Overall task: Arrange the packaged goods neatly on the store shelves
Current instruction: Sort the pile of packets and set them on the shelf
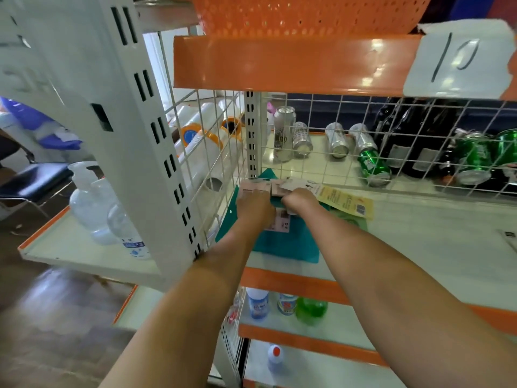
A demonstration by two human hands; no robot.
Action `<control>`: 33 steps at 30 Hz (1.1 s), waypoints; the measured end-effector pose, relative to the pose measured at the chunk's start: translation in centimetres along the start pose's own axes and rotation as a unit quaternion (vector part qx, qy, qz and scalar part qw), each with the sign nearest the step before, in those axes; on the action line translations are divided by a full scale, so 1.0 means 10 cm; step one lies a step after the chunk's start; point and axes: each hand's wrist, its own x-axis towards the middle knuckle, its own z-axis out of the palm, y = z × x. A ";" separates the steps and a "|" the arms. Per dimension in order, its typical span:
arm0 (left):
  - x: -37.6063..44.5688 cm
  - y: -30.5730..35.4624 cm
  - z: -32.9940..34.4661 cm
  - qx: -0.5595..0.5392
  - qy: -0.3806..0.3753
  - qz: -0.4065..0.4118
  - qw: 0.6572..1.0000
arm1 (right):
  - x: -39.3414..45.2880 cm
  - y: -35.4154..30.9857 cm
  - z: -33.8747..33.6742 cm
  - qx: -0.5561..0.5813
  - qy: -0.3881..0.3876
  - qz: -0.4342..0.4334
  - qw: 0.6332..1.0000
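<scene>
Orange shelf edge point(279, 63) and basket point(293, 15) — teal sheet point(285, 245), yellow packet point(347, 203), green cans point(373, 168)

Both hands on the shelf point(419, 247), far-left corner: left hand point(256, 204) just left of right hand point(300, 200), each on a packet point(279, 186) atop a flat mat point(288, 245). Right of them, touching, a card point(347, 201). Behind, past a wire grid point(391, 141), cans point(335, 141) standing and lying, bottles point(414, 141) further right. Left, beyond a side grid, rolls point(201, 152). Above, a basket point(293, 15). Below, more bottles point(285, 303).
</scene>
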 end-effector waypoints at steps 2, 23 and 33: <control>-0.01 0.00 0.00 -0.006 0.002 0.001 1.000 | -0.03 -0.01 -0.02 0.064 -0.024 0.010 0.998; -0.07 0.00 0.09 -0.009 0.041 0.029 0.999 | -0.40 0.26 0.00 0.578 -0.102 0.136 0.798; -0.31 0.05 -0.03 0.001 0.040 0.017 0.999 | -0.67 0.33 -0.08 0.559 -0.138 0.101 0.812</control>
